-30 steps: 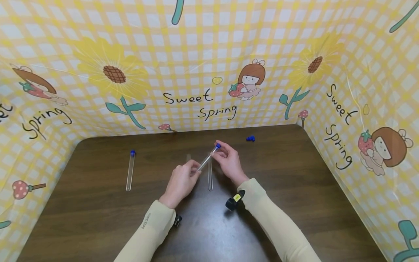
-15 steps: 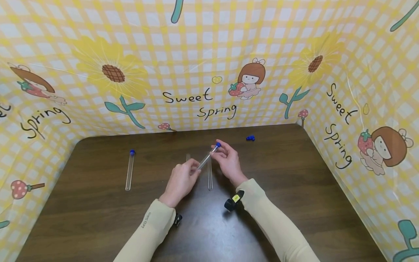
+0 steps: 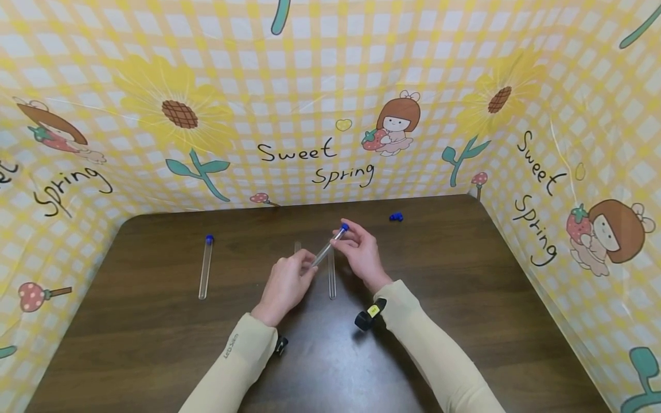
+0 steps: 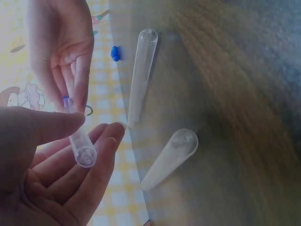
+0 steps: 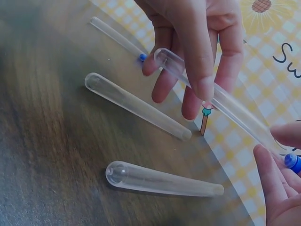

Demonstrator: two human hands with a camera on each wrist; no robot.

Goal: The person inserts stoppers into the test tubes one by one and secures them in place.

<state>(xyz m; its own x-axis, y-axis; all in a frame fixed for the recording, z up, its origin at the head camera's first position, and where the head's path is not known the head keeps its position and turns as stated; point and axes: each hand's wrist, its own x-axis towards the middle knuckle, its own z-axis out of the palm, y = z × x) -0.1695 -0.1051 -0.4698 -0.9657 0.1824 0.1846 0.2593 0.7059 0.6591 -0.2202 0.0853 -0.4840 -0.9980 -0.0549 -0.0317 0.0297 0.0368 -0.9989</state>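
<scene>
both hands lift a capped tube [image 3: 328, 248] above the worktop [image 3: 465, 298]: the left hand [image 3: 286, 285] pinches its round end steady, while the right hand [image 3: 361, 252] pinches near the blue cap [image 3: 344, 227].

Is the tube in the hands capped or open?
Capped: a blue cap sits on the held tube at its far end.

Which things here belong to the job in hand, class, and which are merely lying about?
In hand:
- clear plastic test tube with blue cap, gripped by left hand at its bottom end and right hand near the cap

Lying about:
- two uncapped clear tubes
- capped clear tube at left
- loose blue cap
- dark wooden table
</scene>
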